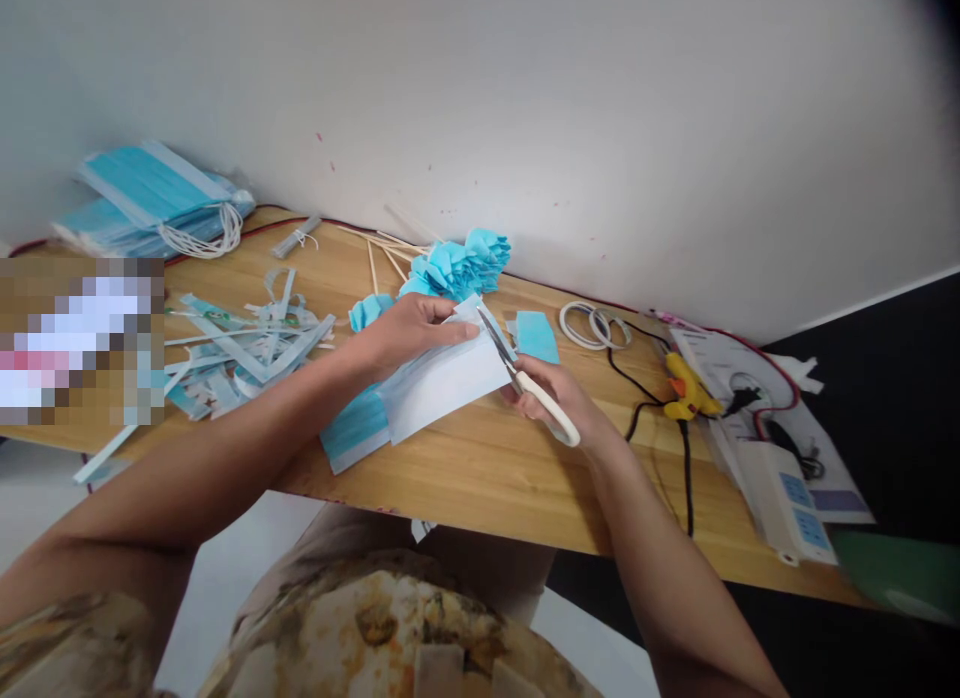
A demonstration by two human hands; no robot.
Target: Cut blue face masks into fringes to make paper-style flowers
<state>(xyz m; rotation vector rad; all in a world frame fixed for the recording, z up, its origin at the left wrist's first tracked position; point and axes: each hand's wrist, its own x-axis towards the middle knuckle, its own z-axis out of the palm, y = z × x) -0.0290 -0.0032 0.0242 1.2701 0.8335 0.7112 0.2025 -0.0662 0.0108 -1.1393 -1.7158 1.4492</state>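
Note:
My left hand [424, 333] pinches the upper edge of a face mask [442, 378], its white side turned up, held over the table. In my right hand [551, 383] is a pair of scissors [551, 408] with white handles, its blades at the mask's right end. Whether the blades are apart is hard to make out. Under the held mask's left end lies another blue mask piece [356, 430]. A small blue piece [536, 336] rests just beyond my right hand. Blue folded flowers on sticks [465, 263] lie behind my left hand.
Cut strips [240, 348] are heaped at left, below a stack of masks [154, 193]. Tape rolls [592, 326] sit right of centre. Farther right are a yellow glue gun [686, 386], cables and a power strip [795, 508]. A wall runs behind the wooden table [465, 488].

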